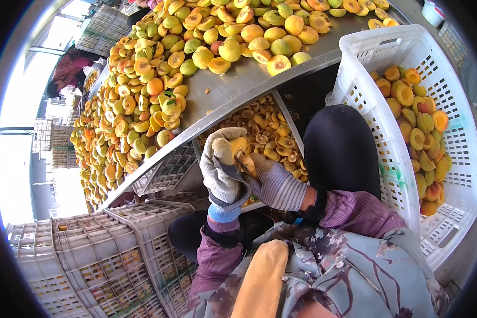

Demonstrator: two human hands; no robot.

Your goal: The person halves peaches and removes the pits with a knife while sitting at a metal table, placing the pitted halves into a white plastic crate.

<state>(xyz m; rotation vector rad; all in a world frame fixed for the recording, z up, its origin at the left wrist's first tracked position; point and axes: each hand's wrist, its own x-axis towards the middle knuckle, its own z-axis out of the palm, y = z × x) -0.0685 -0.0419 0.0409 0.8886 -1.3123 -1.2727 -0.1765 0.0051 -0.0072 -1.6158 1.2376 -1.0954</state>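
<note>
My left hand (223,169), in a thick pale knit glove, holds a yellow peach half (238,148) cut side towards my right hand. My right hand (282,186), in a striped glove with a tan coated front, is closed around a small hand tool (246,163). Its dark end meets the fruit's flesh; the glove hides most of it. Both hands are above my lap, just short of the metal table edge (238,115). Beneath them, a container of scooped-out pits and scraps (276,143) sits below table level.
A large heap of halved peaches (143,95) covers much of the metal table (218,89). At right, a white perforated crate (393,167) holds peach halves (425,147). Stacked crates (115,246) stand at lower left. Another person (69,71) is at far left.
</note>
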